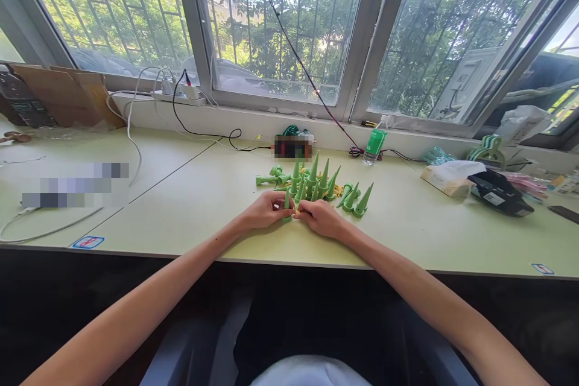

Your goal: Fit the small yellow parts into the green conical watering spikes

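Observation:
My left hand (264,210) is closed around a green plastic plant watering spike (287,201), which stands point up near the table's front edge. Close beside it, my right hand (322,218) is closed in a pinch on a small yellow piece (296,211), held against the spike's lower part; its exact shape is too small to make out. Just beyond both hands, several upright green spikes (324,180) stand in a cluster. Two more spikes (360,205) are at the right. Green parts (266,180) lie on their sides at the left, and small yellow pieces (335,189) are scattered among the spikes.
Behind the spikes on the pale table (181,211) is a blurred dark box (293,148) with cables. A bottle (375,143) stands right of it. Farther right are a tissue box (447,177) and a black package (500,192). A white cable (131,132) runs along the left.

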Action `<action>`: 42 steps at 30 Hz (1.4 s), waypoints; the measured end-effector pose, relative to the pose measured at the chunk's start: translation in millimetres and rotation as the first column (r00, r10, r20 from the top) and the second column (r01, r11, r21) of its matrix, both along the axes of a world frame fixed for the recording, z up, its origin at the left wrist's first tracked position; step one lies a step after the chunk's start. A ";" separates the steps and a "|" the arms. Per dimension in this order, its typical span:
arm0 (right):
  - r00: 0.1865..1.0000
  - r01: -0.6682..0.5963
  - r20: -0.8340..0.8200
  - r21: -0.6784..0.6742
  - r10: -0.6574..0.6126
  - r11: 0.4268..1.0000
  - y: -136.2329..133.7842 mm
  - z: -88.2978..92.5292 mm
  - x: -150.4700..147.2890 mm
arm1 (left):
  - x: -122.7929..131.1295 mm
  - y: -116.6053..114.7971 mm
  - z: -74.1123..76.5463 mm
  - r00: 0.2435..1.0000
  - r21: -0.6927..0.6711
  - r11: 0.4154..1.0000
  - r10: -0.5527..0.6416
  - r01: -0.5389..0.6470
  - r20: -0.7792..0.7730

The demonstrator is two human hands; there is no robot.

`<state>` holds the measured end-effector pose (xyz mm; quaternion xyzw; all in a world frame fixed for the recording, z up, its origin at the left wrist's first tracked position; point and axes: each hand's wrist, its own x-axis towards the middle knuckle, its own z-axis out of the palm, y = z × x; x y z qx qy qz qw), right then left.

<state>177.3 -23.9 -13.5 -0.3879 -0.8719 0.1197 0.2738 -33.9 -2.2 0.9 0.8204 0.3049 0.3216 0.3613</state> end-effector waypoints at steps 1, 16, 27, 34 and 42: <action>1.000 0.001 0.001 -0.001 -0.001 1.000 -0.1 0.0 0.0 | -0.2 0.2 -0.2 1.000 0.003 1.000 -0.003 0.003 0.001; 1.000 -0.012 -0.022 0.000 0.012 1.000 3.6 -5.7 0.6 | -0.3 -0.8 1.0 1.000 0.020 1.000 0.000 0.001 -0.013; 1.000 0.027 0.007 0.005 -0.027 1.000 3.3 -3.8 0.3 | 2.1 -0.8 -2.5 0.998 0.055 0.997 0.057 -0.056 -0.021; 0.999 0.032 0.011 0.013 -0.032 0.999 2.2 -3.4 -0.5 | 3.8 -4.1 0.8 0.996 0.094 0.992 0.086 -0.083 -0.026; 0.999 0.013 0.029 0.037 -0.014 0.999 1.3 -3.2 -1.6 | 2.9 -7.8 4.3 0.996 0.090 0.992 0.087 -0.085 -0.012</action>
